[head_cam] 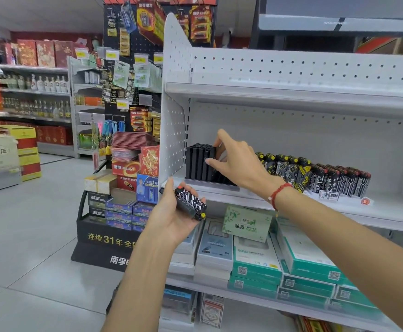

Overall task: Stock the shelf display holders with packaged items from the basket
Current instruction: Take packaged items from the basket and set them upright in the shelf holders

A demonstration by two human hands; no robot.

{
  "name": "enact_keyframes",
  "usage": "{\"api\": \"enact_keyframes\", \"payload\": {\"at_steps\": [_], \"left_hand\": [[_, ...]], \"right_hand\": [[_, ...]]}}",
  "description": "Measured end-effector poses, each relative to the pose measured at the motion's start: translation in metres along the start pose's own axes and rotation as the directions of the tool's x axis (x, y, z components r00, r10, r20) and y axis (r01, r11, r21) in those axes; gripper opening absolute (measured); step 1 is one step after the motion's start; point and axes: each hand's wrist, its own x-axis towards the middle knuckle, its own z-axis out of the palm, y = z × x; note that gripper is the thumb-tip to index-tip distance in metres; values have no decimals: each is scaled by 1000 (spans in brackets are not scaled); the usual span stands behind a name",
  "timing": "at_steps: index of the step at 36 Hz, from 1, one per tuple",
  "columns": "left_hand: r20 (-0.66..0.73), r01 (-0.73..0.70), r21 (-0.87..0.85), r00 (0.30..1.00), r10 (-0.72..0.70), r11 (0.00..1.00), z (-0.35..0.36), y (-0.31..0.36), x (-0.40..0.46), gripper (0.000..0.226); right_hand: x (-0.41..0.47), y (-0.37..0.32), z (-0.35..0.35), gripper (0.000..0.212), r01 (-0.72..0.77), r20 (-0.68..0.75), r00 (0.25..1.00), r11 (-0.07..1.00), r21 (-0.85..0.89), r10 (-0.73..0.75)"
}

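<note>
Down low, our left hand [171, 212] grips a patterned lighter bundle [190, 202]; our right hand [236, 161], fingers curled, grips the black holder [199, 164] on the shelf [291, 202].

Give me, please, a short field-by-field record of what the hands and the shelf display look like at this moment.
left hand: left hand grips a small bundle of patterned lighters, held below the shelf edge
right hand: right hand holds the top of the black slotted holder
holder: on the middle shelf, at its left end, slots appear empty
neighbouring stock: filled lighter display to the right
basket: not in view
</note>
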Motion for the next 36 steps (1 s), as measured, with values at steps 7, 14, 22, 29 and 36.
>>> {"api": "enact_keyframes", "payload": {"at_steps": [7, 14, 22, 29, 36], "left_hand": [[20, 10, -25, 1000, -10, 1000, 0, 1, -2, 36], [57, 37, -83, 998, -33, 996, -1, 0, -1, 36], [199, 100, 217, 969, -144, 971, 1, -4, -13, 64], [192, 94, 339, 967, -167, 936, 10, -14, -11, 72], [287, -126, 649, 954, -89, 750, 16, -23, -8, 69]], "right_hand": [[5, 0, -1, 29, -28, 112, 993, 1000, -11, 29], [-10, -15, -16, 38, -96, 24, 995, 994, -49, 97], [-85, -59, -41, 50, 89, 265, 958, 993, 75, -106], [-93, -56, -36, 43, 97, 229, 967, 992, 75, -112], [-92, -38, -32, 26, 56, 121, 991, 998, 20, -58]]}}
